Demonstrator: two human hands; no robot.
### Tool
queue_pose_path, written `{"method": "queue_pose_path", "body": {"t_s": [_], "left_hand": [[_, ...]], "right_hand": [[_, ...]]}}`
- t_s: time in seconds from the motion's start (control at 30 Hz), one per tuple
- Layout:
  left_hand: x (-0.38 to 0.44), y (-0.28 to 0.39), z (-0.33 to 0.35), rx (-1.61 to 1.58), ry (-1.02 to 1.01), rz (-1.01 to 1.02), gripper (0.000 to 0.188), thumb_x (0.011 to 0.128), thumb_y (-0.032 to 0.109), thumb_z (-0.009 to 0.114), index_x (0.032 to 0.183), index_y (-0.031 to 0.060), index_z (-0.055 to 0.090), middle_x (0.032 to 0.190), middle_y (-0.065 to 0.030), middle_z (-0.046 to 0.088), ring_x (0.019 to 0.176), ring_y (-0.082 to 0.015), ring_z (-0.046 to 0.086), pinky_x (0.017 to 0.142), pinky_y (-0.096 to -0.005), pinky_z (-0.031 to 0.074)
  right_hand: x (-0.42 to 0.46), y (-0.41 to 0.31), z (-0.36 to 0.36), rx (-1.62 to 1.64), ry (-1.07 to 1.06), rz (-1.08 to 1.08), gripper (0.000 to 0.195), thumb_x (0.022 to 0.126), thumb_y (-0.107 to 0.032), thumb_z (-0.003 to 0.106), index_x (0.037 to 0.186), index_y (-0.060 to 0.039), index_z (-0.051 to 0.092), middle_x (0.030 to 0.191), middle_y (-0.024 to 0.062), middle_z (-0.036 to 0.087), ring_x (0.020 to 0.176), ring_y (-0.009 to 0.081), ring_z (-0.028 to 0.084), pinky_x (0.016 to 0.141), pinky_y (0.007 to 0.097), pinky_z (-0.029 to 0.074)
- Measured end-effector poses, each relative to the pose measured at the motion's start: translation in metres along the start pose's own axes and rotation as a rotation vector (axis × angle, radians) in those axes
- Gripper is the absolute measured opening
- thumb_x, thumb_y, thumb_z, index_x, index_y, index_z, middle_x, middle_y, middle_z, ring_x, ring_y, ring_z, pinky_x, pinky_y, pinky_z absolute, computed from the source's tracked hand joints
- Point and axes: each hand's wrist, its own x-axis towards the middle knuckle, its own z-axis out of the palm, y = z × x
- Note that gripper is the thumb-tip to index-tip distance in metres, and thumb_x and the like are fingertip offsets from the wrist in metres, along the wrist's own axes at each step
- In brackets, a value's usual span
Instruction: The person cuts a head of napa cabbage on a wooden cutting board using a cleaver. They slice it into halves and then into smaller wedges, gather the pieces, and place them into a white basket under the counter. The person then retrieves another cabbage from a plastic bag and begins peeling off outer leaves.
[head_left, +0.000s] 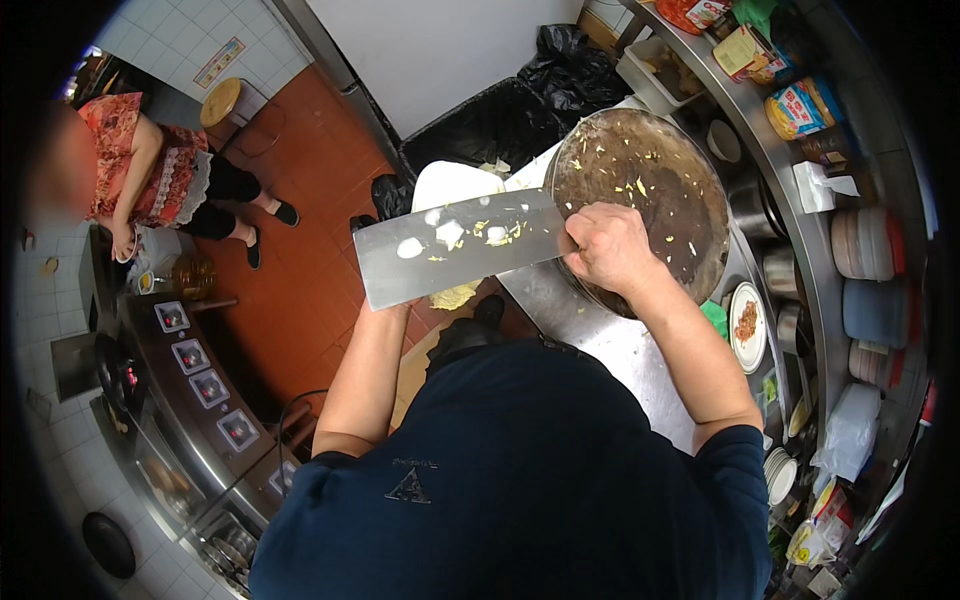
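My right hand (611, 247) grips the handle end of a broad metal cleaver (397, 277), held flat to the left of a round chopping block (679, 210). White pieces (449, 234) and pale yellow shreds lie on the blade, and more shreds are scattered across the block. Below the blade, a white container or plate (456, 180) shows on its far side. A pale yellow leafy mass (454, 296) shows at the near side. The cleaver covers most of my left hand (401, 306), so its fingers and any grip are hidden.
Black bin bags (487, 124) line a bin beyond the block. On the right, a steel shelf (810, 240) carries jars and tubs, with a plate of chopped food (746, 326) beneath. Another person (150, 165) stands left, near a steel counter with control knobs (191, 356).
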Motion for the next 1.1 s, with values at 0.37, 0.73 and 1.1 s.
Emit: {"method": "queue_pose_path", "body": {"t_s": [0.37, 0.73, 1.1], "left_hand": [[0.044, -0.02, -0.028, 0.048, -0.234, -0.199, 0.041, 0.106, 0.02, 0.057, 0.14, -0.0022, 0.057, 0.133, -0.0158, 0.067, 0.113, -0.0246, 0.071, 0.096, -0.0387, 0.061], [0.057, -0.027, -0.052, 0.064, -0.484, -0.165, 0.072, 0.09, 0.029, 0.076, 0.146, -0.0073, 0.049, 0.137, -0.0204, 0.064, 0.122, -0.0304, 0.067, 0.104, -0.042, 0.056], [0.054, -0.014, -0.024, -0.3, -0.455, -0.273, 0.039, 0.109, 0.023, 0.046, 0.133, -0.0046, 0.06, 0.128, -0.0189, 0.067, 0.111, -0.0281, 0.071, 0.094, -0.0394, 0.062]], "right_hand": [[-0.002, 0.037, 0.007, -0.084, -0.046, 0.038, 0.017, 0.073, -0.016, 0.074, 0.069, -0.0091, 0.059, 0.071, 0.008, 0.065, 0.071, 0.03, 0.069, 0.064, 0.0438, 0.057], [-0.002, 0.084, 0.004, -0.056, -0.102, 0.343, 0.012, 0.08, -0.02, 0.071, 0.077, -0.0086, 0.068, 0.081, 0.0112, 0.072, 0.077, 0.0355, 0.071, 0.07, 0.0474, 0.058], [0.014, 0.034, 0.0, 0.011, -0.111, -0.017, 0.017, 0.067, -0.014, 0.073, 0.068, -0.008, 0.057, 0.067, 0.0065, 0.062, 0.069, 0.0298, 0.067, 0.062, 0.0436, 0.056]]}}
